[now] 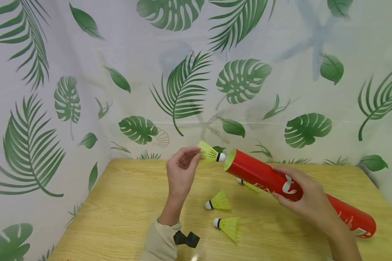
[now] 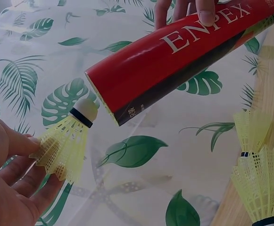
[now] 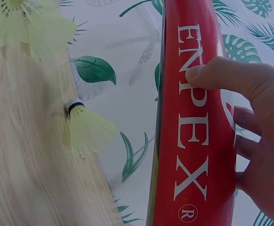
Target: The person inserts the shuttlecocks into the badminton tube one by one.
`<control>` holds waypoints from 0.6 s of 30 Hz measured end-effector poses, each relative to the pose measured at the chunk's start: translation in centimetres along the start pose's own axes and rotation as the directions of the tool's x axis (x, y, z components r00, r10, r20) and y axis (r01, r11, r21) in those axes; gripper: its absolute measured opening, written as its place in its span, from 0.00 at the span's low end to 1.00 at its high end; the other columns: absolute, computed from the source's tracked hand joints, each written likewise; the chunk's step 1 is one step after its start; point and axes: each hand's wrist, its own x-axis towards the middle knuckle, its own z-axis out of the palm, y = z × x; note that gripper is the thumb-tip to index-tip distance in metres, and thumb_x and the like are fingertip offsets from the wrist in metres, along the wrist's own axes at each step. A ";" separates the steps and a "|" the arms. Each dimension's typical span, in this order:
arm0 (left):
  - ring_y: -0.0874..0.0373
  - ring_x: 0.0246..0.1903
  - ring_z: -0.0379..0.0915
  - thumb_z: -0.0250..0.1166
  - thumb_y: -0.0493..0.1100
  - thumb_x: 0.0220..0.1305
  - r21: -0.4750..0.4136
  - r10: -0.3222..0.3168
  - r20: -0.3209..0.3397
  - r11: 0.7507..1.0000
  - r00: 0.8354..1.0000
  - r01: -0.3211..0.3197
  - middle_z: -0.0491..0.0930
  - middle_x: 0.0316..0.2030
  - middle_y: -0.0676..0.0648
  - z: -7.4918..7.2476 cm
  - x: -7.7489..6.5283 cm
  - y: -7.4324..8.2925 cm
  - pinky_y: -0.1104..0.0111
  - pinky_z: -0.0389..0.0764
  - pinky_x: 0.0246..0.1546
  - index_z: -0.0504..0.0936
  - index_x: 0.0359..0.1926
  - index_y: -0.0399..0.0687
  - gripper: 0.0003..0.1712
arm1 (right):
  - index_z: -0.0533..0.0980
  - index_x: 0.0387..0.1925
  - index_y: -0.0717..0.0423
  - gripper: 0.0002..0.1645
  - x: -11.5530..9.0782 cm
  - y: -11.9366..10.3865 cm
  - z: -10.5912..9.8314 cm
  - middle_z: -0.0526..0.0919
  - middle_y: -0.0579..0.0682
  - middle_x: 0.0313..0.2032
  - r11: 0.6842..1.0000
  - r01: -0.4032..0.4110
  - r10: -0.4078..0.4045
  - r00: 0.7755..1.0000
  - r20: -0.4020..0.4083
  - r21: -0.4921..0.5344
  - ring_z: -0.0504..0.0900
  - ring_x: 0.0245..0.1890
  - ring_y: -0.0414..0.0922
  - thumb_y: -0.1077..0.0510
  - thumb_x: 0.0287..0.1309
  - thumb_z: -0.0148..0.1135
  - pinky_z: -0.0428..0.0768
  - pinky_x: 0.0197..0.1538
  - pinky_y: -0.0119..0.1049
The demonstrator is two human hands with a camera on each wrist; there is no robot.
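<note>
My left hand pinches a yellow shuttlecock by the edge of its skirt. Its white cork, ringed by a black band, points at the mouth of a red tube. In the left wrist view the cork of that shuttlecock sits just outside the tube's rim, with a small gap. My right hand grips the tube around its middle. The tube is tilted, its uncovered end raised toward the left hand. Lettering on the tube reads ENPEX in the right wrist view.
Two yellow shuttlecocks, a nearer one and a farther one, lie on the wooden table. Another shuttlecock lies partly hidden behind the tube. A leaf-printed sheet rises behind the table.
</note>
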 end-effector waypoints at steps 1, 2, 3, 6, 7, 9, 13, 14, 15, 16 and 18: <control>0.45 0.38 0.87 0.68 0.28 0.66 -0.003 0.001 0.002 1.000 1.000 -0.001 0.87 0.39 0.37 0.1 0.0 0.0 0.68 0.87 0.41 0.86 0.44 0.32 0.07 | 0.73 0.68 0.45 0.50 0.0 0.0 0.1 0.79 0.50 0.61 1.000 -0.002 0.002 1.000 0.000 -0.001 0.77 0.53 0.48 0.67 0.42 0.84 0.83 0.39 0.28; 0.45 0.39 0.87 0.68 0.28 0.66 -0.003 0.001 0.003 1.000 1.000 -0.001 0.87 0.40 0.37 0.2 0.0 0.0 0.68 0.87 0.42 0.86 0.44 0.32 0.07 | 0.73 0.69 0.45 0.50 -0.1 0.0 0.1 0.79 0.50 0.61 1.000 -0.004 0.004 1.000 0.000 -0.003 0.78 0.53 0.48 0.67 0.42 0.84 0.83 0.39 0.28; 0.45 0.39 0.87 0.68 0.28 0.66 -0.003 0.001 0.004 1.000 1.000 -0.001 0.87 0.40 0.37 0.2 -0.1 0.0 0.67 0.87 0.42 0.86 0.44 0.32 0.07 | 0.73 0.69 0.45 0.51 -0.1 0.0 0.2 0.79 0.50 0.61 1.000 -0.003 0.003 1.000 0.000 -0.005 0.78 0.53 0.48 0.67 0.42 0.84 0.83 0.39 0.28; 0.44 0.38 0.87 0.68 0.28 0.66 -0.006 0.012 0.012 1.000 1.000 -0.012 0.87 0.40 0.37 0.4 -0.1 0.0 0.66 0.87 0.43 0.86 0.44 0.32 0.07 | 0.73 0.69 0.44 0.51 -0.1 0.0 0.3 0.79 0.49 0.61 1.000 -0.003 0.003 1.000 -0.002 -0.010 0.78 0.53 0.47 0.67 0.42 0.84 0.83 0.40 0.29; 0.43 0.38 0.87 0.68 0.28 0.66 -0.004 0.020 0.016 1.000 1.000 -0.019 0.87 0.40 0.37 0.5 -0.2 0.0 0.66 0.87 0.43 0.86 0.44 0.32 0.07 | 0.73 0.69 0.43 0.51 -0.1 0.0 0.3 0.79 0.49 0.61 1.000 -0.001 0.001 1.000 -0.002 -0.010 0.77 0.53 0.47 0.67 0.42 0.84 0.83 0.40 0.29; 0.43 0.38 0.87 0.68 0.29 0.66 -0.001 0.036 0.027 0.999 0.999 -0.036 0.87 0.40 0.38 0.6 -0.3 -0.1 0.66 0.87 0.42 0.86 0.44 0.33 0.07 | 0.73 0.69 0.43 0.51 -0.1 0.0 0.4 0.79 0.50 0.61 1.000 0.008 -0.008 1.000 -0.004 -0.014 0.78 0.53 0.47 0.67 0.42 0.84 0.83 0.40 0.29; 0.42 0.38 0.86 0.69 0.30 0.66 0.007 0.053 0.046 0.999 0.998 -0.054 0.87 0.40 0.39 1.0 -0.6 -0.2 0.66 0.87 0.42 0.87 0.45 0.34 0.07 | 0.73 0.69 0.44 0.50 -0.1 -0.2 0.4 0.79 0.50 0.61 1.000 0.018 -0.018 1.000 0.000 -0.025 0.78 0.52 0.48 0.66 0.42 0.84 0.83 0.41 0.29; 0.42 0.38 0.86 0.68 0.30 0.66 0.011 0.051 0.050 0.999 0.997 -0.052 0.87 0.40 0.39 1.2 -0.7 -0.2 0.66 0.87 0.43 0.87 0.45 0.34 0.07 | 0.73 0.69 0.44 0.50 -0.1 -0.2 0.4 0.79 0.50 0.61 0.999 0.020 -0.020 1.000 0.001 -0.027 0.79 0.52 0.48 0.65 0.42 0.84 0.83 0.41 0.28; 0.42 0.38 0.86 0.69 0.29 0.66 0.015 0.047 0.054 0.999 0.997 -0.048 0.87 0.40 0.38 1.3 -0.8 -0.2 0.65 0.87 0.43 0.87 0.45 0.34 0.08 | 0.73 0.69 0.44 0.50 -0.1 -0.2 0.5 0.79 0.50 0.61 0.999 0.020 -0.020 1.000 0.003 -0.028 0.79 0.52 0.48 0.65 0.42 0.84 0.83 0.41 0.28; 0.41 0.39 0.86 0.69 0.29 0.66 0.018 0.044 0.058 0.999 0.997 -0.045 0.87 0.40 0.38 1.5 -0.9 -0.1 0.64 0.87 0.43 0.87 0.45 0.34 0.08 | 0.73 0.69 0.44 0.50 0.0 -0.3 0.5 0.79 0.50 0.61 0.999 0.022 -0.022 1.000 0.005 -0.028 0.79 0.52 0.48 0.65 0.42 0.84 0.83 0.41 0.29; 0.40 0.39 0.86 0.68 0.27 0.65 0.025 0.039 0.069 0.999 0.997 -0.041 0.87 0.40 0.36 1.7 -1.0 -0.1 0.62 0.87 0.44 0.86 0.45 0.31 0.08 | 0.73 0.69 0.44 0.50 0.0 -0.3 0.6 0.79 0.50 0.61 0.999 0.030 -0.030 1.000 0.005 -0.028 0.79 0.52 0.49 0.65 0.42 0.85 0.83 0.41 0.29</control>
